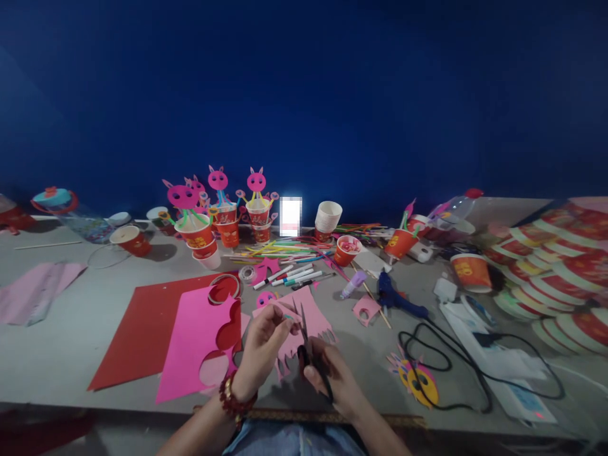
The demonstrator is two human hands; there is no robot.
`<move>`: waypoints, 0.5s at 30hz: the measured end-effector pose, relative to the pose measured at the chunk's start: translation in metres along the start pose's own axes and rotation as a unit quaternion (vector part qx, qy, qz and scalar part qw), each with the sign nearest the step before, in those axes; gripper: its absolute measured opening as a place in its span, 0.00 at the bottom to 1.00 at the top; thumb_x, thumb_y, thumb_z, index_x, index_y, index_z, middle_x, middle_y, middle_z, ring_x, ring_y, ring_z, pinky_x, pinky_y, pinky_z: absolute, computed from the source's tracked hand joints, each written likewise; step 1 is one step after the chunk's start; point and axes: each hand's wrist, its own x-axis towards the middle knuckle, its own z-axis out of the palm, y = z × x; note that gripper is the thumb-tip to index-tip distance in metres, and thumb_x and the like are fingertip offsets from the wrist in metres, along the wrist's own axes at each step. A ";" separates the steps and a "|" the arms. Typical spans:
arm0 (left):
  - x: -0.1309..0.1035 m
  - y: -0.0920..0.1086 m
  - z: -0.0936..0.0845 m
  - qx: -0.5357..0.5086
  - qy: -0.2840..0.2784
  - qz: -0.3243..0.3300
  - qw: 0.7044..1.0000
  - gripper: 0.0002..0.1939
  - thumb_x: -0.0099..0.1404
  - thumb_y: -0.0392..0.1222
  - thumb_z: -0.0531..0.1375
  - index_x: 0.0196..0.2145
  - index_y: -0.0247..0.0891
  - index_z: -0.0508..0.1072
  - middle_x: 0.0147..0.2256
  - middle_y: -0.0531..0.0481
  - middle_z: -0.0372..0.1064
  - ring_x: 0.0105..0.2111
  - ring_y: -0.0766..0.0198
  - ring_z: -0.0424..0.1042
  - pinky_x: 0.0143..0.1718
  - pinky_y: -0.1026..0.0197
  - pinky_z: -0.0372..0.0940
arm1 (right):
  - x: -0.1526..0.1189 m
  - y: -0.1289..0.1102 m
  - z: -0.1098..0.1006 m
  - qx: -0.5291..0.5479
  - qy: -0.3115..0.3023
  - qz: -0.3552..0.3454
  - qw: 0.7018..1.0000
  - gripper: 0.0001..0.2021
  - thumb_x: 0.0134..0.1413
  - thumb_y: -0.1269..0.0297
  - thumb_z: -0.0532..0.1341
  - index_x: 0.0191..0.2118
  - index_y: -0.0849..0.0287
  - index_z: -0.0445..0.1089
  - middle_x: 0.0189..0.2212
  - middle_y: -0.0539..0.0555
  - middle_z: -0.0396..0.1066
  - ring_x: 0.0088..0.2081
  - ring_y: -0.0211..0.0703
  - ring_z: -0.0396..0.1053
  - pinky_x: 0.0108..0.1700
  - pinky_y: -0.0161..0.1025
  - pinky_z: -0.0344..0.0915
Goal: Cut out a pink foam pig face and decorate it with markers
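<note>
My left hand [263, 342], with a beaded bracelet at the wrist, pinches a small pink piece of craft sheet [294, 327], partly hidden by the fingers. My right hand [332, 370] is wrapped round the dark handles of a pair of scissors [304, 326]. The blades point away from me, slightly apart, right beside the pinched piece. Below and behind both hands lies a light pink sheet [308, 310] with ragged cut edges. To the left, a bright pink sheet [183, 335] with round cut-outs overlaps a red sheet [128, 342].
Paper cups carrying pink animal faces [197, 237] stand at the back left. Markers [297, 277] and colored sticks [285, 253] lie mid-table. Rightward are a blue glue gun [394, 296], its black cord, a power strip [515, 392], a yellow cut-out face [420, 383] and stacked cups [546, 266].
</note>
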 end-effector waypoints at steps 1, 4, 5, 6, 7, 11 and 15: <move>0.000 -0.002 0.000 0.001 0.003 -0.002 1.000 0.08 0.67 0.43 0.61 0.32 0.37 0.71 0.31 0.50 0.68 0.32 0.64 0.69 0.36 0.62 0.65 | 0.001 -0.001 0.001 -0.004 -0.003 0.002 1.000 0.23 0.44 0.40 0.67 0.29 0.56 0.67 0.25 0.49 0.63 0.28 0.41 0.61 0.31 0.35 0.62; -0.001 -0.005 0.000 0.002 0.011 -0.012 1.000 0.08 0.66 0.44 0.61 0.32 0.37 0.70 0.30 0.51 0.69 0.31 0.64 0.70 0.36 0.62 0.65 | 0.004 -0.004 0.003 -0.010 -0.001 0.011 1.000 0.24 0.43 0.40 0.68 0.28 0.56 0.65 0.25 0.48 0.62 0.28 0.40 0.59 0.31 0.35 0.60; -0.001 -0.006 0.000 0.003 0.014 -0.014 1.000 0.09 0.66 0.44 0.61 0.32 0.37 0.69 0.29 0.51 0.69 0.31 0.64 0.70 0.36 0.62 0.65 | 0.005 -0.004 0.004 -0.013 0.001 0.013 1.000 0.24 0.42 0.39 0.68 0.27 0.56 0.64 0.24 0.48 0.61 0.28 0.40 0.59 0.30 0.35 0.60; -0.001 -0.006 -0.001 0.006 0.018 -0.015 1.000 0.09 0.65 0.45 0.62 0.31 0.37 0.69 0.29 0.51 0.69 0.31 0.64 0.70 0.35 0.62 0.65 | 0.005 -0.004 0.004 -0.016 0.004 0.013 1.000 0.24 0.42 0.39 0.68 0.27 0.56 0.63 0.24 0.48 0.60 0.28 0.40 0.58 0.30 0.35 0.59; 0.000 -0.005 -0.001 0.011 0.022 -0.015 1.000 0.10 0.64 0.45 0.62 0.31 0.37 0.69 0.29 0.51 0.68 0.30 0.64 0.70 0.35 0.62 0.66 | 0.005 -0.004 0.004 -0.017 0.008 0.013 1.000 0.24 0.42 0.40 0.68 0.27 0.56 0.63 0.24 0.48 0.60 0.28 0.40 0.58 0.30 0.35 0.59; 0.000 -0.004 -0.002 0.025 0.027 -0.017 0.999 0.09 0.64 0.45 0.63 0.31 0.37 0.69 0.28 0.51 0.68 0.30 0.64 0.70 0.34 0.62 0.66 | 0.005 -0.001 0.004 -0.014 0.008 0.011 1.000 0.23 0.42 0.41 0.68 0.27 0.56 0.63 0.24 0.47 0.60 0.27 0.40 0.58 0.30 0.35 0.59; 0.000 -0.005 -0.002 0.020 0.023 -0.013 0.999 0.08 0.64 0.44 0.62 0.31 0.37 0.69 0.29 0.51 0.68 0.30 0.65 0.70 0.34 0.63 0.65 | 0.005 0.001 0.003 0.000 0.008 0.018 1.000 0.24 0.41 0.41 0.69 0.27 0.57 0.64 0.24 0.46 0.60 0.27 0.38 0.58 0.29 0.34 0.59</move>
